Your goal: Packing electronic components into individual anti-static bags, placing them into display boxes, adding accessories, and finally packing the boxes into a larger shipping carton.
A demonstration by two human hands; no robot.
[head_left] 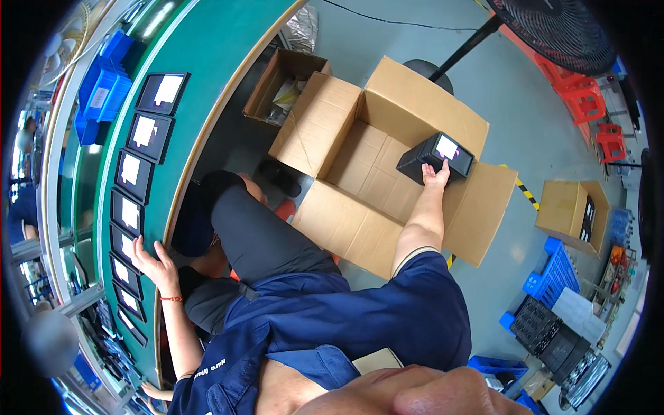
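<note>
My right hand [436, 178] reaches into an open cardboard box [337, 149] and grips the near edge of a black-framed screen [446, 147]. That screen tops a stack of black units [413, 166] at the box's right side. On the green bench to the left, several similar black-framed screens [131, 169] lie in a row, each with a bright white patch. My left hand [158, 266], a red band at the wrist, has its fingers spread at the bench edge, beside a screen midway down the row. Whether its fingertips touch that screen I cannot tell.
A smaller carton [266, 97] stands behind the big box, near the bench. A black floor fan [553, 31] stands at the far right, with red stools [584, 97] beyond. Another carton [564, 211] and a blue crate [553, 273] are at right. Another person's hand [155, 393] shows at lower left.
</note>
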